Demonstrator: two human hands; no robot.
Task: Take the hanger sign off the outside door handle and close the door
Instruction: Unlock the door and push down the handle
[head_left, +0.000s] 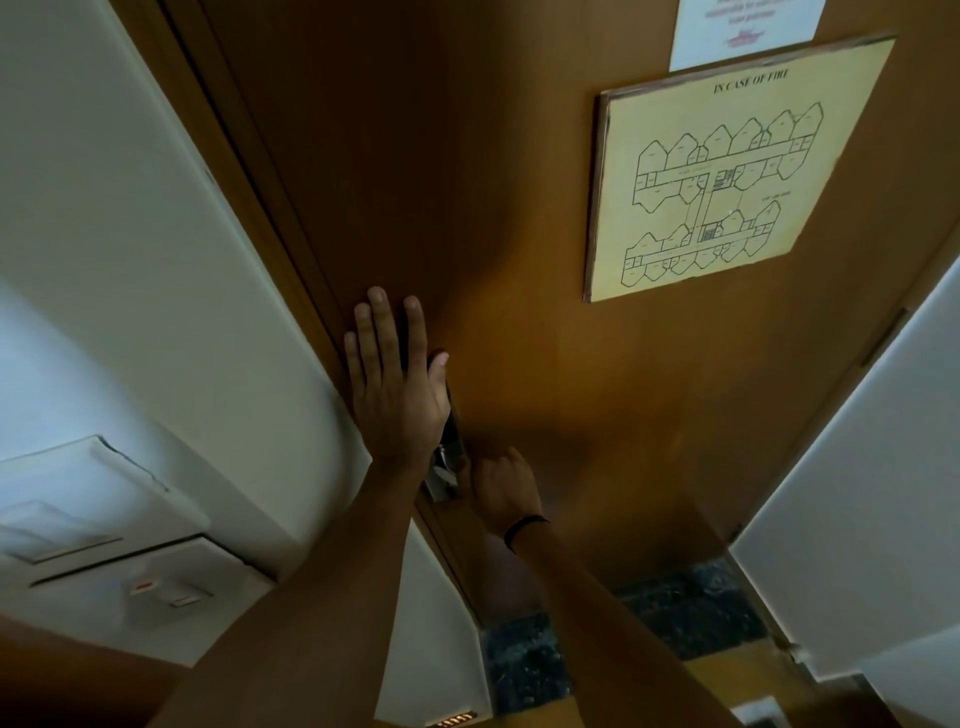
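The brown wooden door (519, 208) fills the middle of the view, seen from inside, with its left edge against the frame. My left hand (395, 384) lies flat on the door near that edge, fingers spread. Just below it, my right hand (501, 486) is closed around the door's metal lock hardware (447, 467), which my hands mostly hide. I see no hanger sign anywhere.
A yellow fire evacuation plan (727, 176) hangs on the door at upper right, below a white notice (743, 31). White wall with a switch panel (156, 587) stands to the left. Dark marble threshold (691, 608) and a white wall (857, 509) are on the right.
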